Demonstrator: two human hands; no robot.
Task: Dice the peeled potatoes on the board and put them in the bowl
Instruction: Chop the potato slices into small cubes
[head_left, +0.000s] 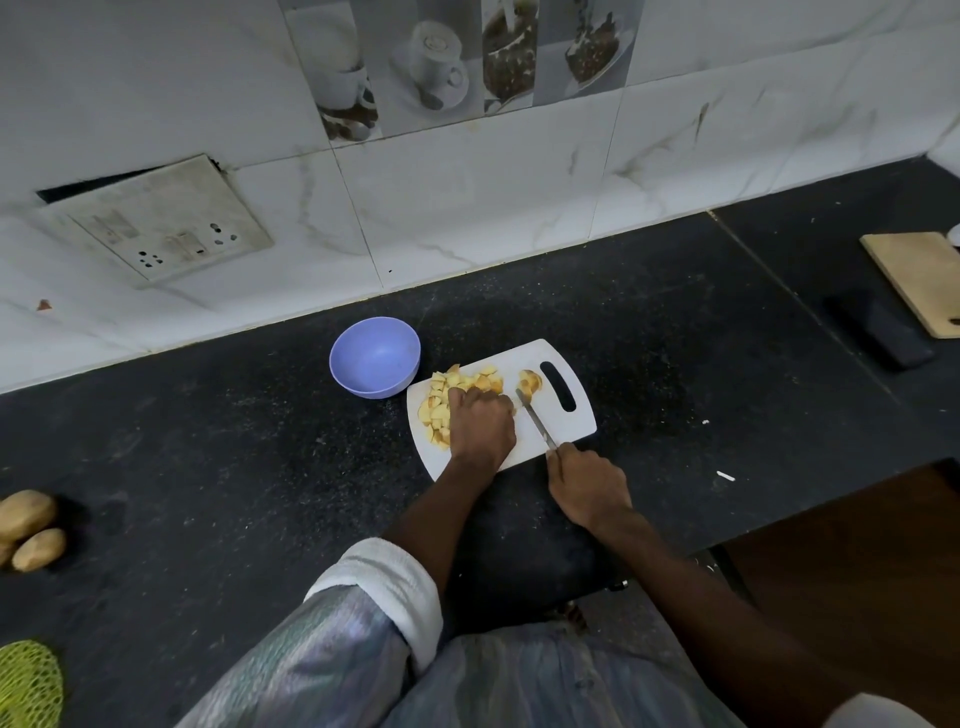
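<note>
A white cutting board (563, 431) was laid at an angle on the dark counter (208, 441), its near corner close to the counter's front edge. Diced potato pieces (441, 402) were heaped on the board's left half, up to its left edge, and a small uncut chunk (531, 383) was left beside the handle slot. The left hand (480, 428) was curled down over the heap, its fingers hidden among the pieces, so the grip could not be told. The right hand (587, 486) was closed around the handle of a knife (535, 421), whose tip was laid by the chunk. The purple bowl (374, 356) was seen empty, just beside the board's far left corner. Broad bare counter was left on both sides.
</note>
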